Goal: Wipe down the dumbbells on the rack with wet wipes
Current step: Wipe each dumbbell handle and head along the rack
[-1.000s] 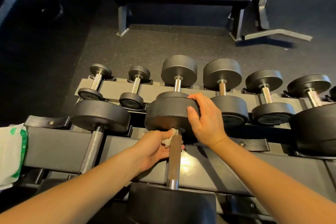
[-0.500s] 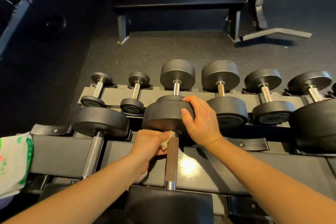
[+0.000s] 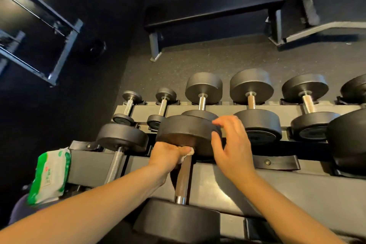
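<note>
A green and white pack of wet wipes [image 3: 49, 176] lay at the left end of the rack [image 3: 277, 190]. It carried a small red mark and print too small to read. Just beside it, a grey-handled dumbbell [image 3: 115, 164] rested across the upper tier. Next came the left hand [image 3: 168, 154], its grip closed around a white wipe [image 3: 188, 153] bunched against the top of the middle dumbbell [image 3: 183, 178] handle, right under its far head. The right hand [image 3: 231, 148] was at that head's right edge, its grip loose, fingers spread and lightly curved, thumb against the rim. Beyond, smaller dumbbells [image 3: 255, 105] sat on the lower tier, their end markings unreadable.
</note>
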Tool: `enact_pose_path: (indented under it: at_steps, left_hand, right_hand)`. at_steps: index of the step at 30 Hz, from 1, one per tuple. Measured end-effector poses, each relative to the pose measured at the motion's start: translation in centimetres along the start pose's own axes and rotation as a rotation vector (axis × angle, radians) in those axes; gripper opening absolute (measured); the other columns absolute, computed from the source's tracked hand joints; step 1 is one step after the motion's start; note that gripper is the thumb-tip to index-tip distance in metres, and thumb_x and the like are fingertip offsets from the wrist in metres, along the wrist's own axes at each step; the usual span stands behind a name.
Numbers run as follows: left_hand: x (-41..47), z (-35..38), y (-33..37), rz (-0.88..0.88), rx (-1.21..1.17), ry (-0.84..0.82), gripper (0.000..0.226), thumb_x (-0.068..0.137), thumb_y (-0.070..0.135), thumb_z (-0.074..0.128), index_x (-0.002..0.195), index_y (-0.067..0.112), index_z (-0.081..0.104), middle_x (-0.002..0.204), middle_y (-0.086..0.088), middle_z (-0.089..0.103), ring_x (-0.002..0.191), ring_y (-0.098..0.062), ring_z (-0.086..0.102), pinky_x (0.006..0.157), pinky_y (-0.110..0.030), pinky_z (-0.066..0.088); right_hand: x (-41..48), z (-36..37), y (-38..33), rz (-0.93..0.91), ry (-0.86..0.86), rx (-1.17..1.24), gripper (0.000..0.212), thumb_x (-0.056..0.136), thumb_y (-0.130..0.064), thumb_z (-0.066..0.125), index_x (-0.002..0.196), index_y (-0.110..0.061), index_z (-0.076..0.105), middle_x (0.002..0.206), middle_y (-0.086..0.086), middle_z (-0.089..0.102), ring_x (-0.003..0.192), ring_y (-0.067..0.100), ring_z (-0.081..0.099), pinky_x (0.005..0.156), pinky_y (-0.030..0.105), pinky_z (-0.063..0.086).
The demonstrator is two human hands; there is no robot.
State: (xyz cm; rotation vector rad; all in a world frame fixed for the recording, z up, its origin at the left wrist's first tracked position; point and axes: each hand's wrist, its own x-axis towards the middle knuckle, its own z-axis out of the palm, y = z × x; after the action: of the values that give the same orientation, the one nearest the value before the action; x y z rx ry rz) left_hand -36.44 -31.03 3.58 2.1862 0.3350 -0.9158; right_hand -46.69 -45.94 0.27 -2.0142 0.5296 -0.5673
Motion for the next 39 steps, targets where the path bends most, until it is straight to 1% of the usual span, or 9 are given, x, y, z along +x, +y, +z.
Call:
enact_pose_path:
  at_steps: [4, 7, 9, 14, 22, 27, 30, 34, 39]
  left_hand:
    - [-0.1, -1.5, -0.2, -0.107, -0.173, -0.094, 0.009, 0.087, 0.006, 0.078, 0.086, -0.003, 0.076, 0.077, -0.015, 0.073, 0.069, -0.021, 0.069, 0.058, -0.030, 0.061]
    - [0.6, -2.6, -0.8, -0.097, 0.030, -0.109, 0.008, 0.088, 0.004, 0.075, 0.087, -0.003, 0.078, 0.079, -0.019, 0.073, 0.071, -0.023, 0.070, 0.078, -0.044, 0.064]
    - [0.5, -2.6, -1.2, -0.018, 0.216, -0.037, 0.012, 0.087, 0.009, 0.077, 0.077, 0.002, 0.079, 0.074, -0.014, 0.073, 0.074, -0.022, 0.069, 0.083, -0.040, 0.060]
    - [-1.6, -1.4, -0.3, 0.208, 0.233, 0.037, 0.028, 0.085, 0.027, 0.082, 0.068, 0.006, 0.074, 0.059, -0.001, 0.067, 0.062, -0.013, 0.061, 0.068, -0.031, 0.050]
    - [-2.7, -1.5, 2.0, 0.064, 0.124, -0.237, 0.018, 0.092, 0.009, 0.062, 0.097, 0.007, 0.079, 0.100, -0.016, 0.076, 0.089, -0.021, 0.070, 0.080, -0.034, 0.055]
    - [-2.8, -4.8, 1.7, 0.579, 0.665, 0.067, 0.020, 0.096, 0.034, 0.065, 0.081, 0.024, 0.073, 0.070, 0.003, 0.069, 0.068, -0.013, 0.065, 0.070, -0.039, 0.057]
    - [-2.6, -7.0, 2.0, 0.961, 0.722, 0.246, 0.021, 0.090, 0.043, 0.071, 0.104, 0.028, 0.066, 0.091, 0.013, 0.063, 0.086, -0.006, 0.059, 0.076, -0.027, 0.052]
    - [1.0, -7.6, 2.3, 1.026, 0.827, 0.014, 0.083, 0.086, 0.054, 0.071, 0.157, 0.027, 0.037, 0.151, 0.005, 0.047, 0.140, -0.015, 0.041, 0.114, -0.038, 0.038]
    - [3.2, -7.2, 1.9, 1.054, 0.763, -0.019, 0.073, 0.091, 0.045, 0.072, 0.155, 0.028, 0.043, 0.145, 0.008, 0.055, 0.134, -0.014, 0.048, 0.110, -0.041, 0.045]
  right_hand:
    - [-2.5, -0.7, 0.6, 0.192, -0.262, 0.071, 0.020, 0.100, -0.017, 0.054, 0.097, -0.036, 0.062, 0.086, -0.016, 0.064, 0.084, 0.004, 0.062, 0.074, 0.025, 0.052]
    - [-2.7, 0.3, 0.6, 0.314, -0.598, 0.019, 0.025, 0.100, -0.021, 0.052, 0.091, -0.040, 0.066, 0.078, -0.011, 0.069, 0.077, 0.006, 0.067, 0.077, 0.039, 0.060]
    - [-3.0, 0.7, 0.1, 0.355, -0.682, 0.005, 0.023, 0.101, -0.022, 0.052, 0.095, -0.034, 0.070, 0.077, -0.008, 0.069, 0.076, 0.008, 0.067, 0.073, 0.035, 0.061]
    - [-3.9, 1.9, -1.9, 0.406, -0.565, 0.193, 0.024, 0.094, -0.028, 0.068, 0.118, -0.030, 0.068, 0.081, -0.008, 0.069, 0.076, 0.006, 0.066, 0.077, 0.035, 0.060]
    - [-3.5, 3.5, -2.3, 0.087, -0.407, -0.207, 0.029, 0.104, -0.037, 0.052, 0.129, -0.027, 0.064, 0.112, -0.006, 0.064, 0.098, 0.012, 0.063, 0.077, 0.019, 0.046]
    - [-3.4, 5.2, -1.5, 0.061, -0.277, -0.199, 0.019, 0.104, -0.027, 0.054, 0.103, -0.020, 0.073, 0.090, -0.003, 0.072, 0.080, 0.013, 0.068, 0.068, 0.020, 0.048]
    - [-3.5, 5.6, -1.1, 0.092, -0.302, -0.308, 0.024, 0.106, -0.031, 0.048, 0.096, -0.020, 0.067, 0.082, -0.004, 0.069, 0.070, 0.013, 0.066, 0.062, 0.025, 0.053]
    - [-3.9, 5.6, -0.9, 0.226, -0.358, -0.255, 0.027, 0.106, -0.027, 0.047, 0.081, -0.024, 0.056, 0.069, -0.008, 0.057, 0.061, 0.009, 0.057, 0.053, 0.019, 0.040]
    - [-6.3, 3.1, -0.7, 0.266, -0.669, -0.066, 0.028, 0.100, -0.026, 0.057, 0.072, -0.029, 0.057, 0.066, -0.009, 0.057, 0.064, 0.008, 0.055, 0.057, 0.023, 0.041]
